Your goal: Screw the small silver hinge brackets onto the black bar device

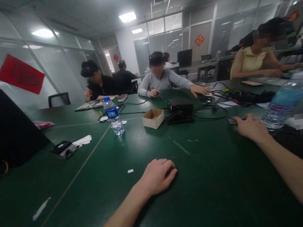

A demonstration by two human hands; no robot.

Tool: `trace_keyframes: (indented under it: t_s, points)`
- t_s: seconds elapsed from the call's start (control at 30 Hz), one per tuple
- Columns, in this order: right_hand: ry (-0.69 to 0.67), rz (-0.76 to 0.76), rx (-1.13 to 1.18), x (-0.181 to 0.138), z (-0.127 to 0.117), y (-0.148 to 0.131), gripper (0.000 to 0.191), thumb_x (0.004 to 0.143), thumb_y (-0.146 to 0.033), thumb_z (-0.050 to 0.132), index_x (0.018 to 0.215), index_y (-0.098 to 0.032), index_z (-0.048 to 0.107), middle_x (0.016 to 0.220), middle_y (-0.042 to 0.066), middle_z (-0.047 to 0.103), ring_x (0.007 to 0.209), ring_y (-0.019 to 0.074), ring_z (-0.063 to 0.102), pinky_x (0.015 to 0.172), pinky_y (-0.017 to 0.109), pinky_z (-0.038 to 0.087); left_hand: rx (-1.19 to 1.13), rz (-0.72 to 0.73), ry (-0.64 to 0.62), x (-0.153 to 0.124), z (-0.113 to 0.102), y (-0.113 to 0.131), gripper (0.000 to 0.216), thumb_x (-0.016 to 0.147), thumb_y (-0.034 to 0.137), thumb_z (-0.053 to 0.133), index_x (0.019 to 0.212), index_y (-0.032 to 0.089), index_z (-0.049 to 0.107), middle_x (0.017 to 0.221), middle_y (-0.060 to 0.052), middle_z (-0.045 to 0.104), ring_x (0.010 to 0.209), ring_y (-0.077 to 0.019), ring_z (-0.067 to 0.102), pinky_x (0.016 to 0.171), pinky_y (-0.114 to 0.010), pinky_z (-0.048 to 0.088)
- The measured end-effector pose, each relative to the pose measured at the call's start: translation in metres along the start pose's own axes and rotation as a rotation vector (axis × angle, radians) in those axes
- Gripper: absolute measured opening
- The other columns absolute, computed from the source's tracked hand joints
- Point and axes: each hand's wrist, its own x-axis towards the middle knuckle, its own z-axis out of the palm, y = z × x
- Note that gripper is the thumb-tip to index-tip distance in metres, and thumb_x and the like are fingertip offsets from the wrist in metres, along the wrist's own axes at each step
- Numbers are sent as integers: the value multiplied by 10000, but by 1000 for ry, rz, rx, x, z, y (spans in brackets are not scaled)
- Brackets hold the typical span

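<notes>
My left hand (pixel 159 174) rests on the green table (pixel 205 197) near the middle, fingers curled loosely under, nothing visible in it. My right hand (pixel 250 126) lies farther right, knuckles up and fingers curled, beside a small dark object (pixel 232 121) and close to a tilted water bottle with a blue label (pixel 284 104). Whether the right hand grips anything is hidden.
An upright water bottle (pixel 113 115), a small cardboard box (pixel 153 118) and a black device (pixel 180 109) with tangled cables stand mid-table. A dark open case (pixel 1 126) sits at the left. Several people sit along the far side.
</notes>
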Motion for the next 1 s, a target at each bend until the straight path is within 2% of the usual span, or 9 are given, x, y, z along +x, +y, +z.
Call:
trace_keyframes:
  t_s: [0.2,0.37,0.53,0.7,0.87,1.0]
  points:
    - [1,-4,5,1,2,0,480,948,-243,262,1416,-267,366,1272,210,399,1102,375,511,851,464,416,4,0,1,0,0,0,158,959,289,445,969,201,577,895,-28,646,806,-183,616,742,-291,443]
    - [-13,-7,5,2,2,0,447,939,-258,306,1362,-292,446,1291,198,388,1098,371,514,851,467,416,-7,-5,-7,-1,-2,1,166,961,291,437,971,202,577,921,-31,648,836,-185,617,769,-295,447]
    - [-7,-10,11,1,1,0,490,937,-253,295,1425,-254,342,1287,218,385,1119,390,493,838,462,423,-2,-11,-25,-1,-4,3,170,958,289,437,982,202,580,919,-34,653,829,-187,618,758,-293,448]
    - [-11,-30,16,-1,-1,0,443,937,-288,302,1362,-256,426,1288,224,385,1110,412,491,828,481,428,4,-10,-10,-1,-3,2,164,960,291,444,977,200,579,915,-34,653,824,-190,617,752,-297,448]
    - [-7,-30,23,-2,-2,0,496,933,-254,290,1427,-231,325,1284,233,389,1113,400,497,836,480,428,-5,-2,-8,-1,-3,2,152,960,278,447,976,197,575,917,-31,650,828,-186,618,764,-298,448]
    - [-13,-40,23,-2,-2,0,459,927,-268,329,1376,-227,416,1283,231,390,1110,397,497,838,472,426,9,-7,-18,0,-3,2,144,956,275,458,971,197,578,898,-27,648,812,-186,616,747,-296,448]
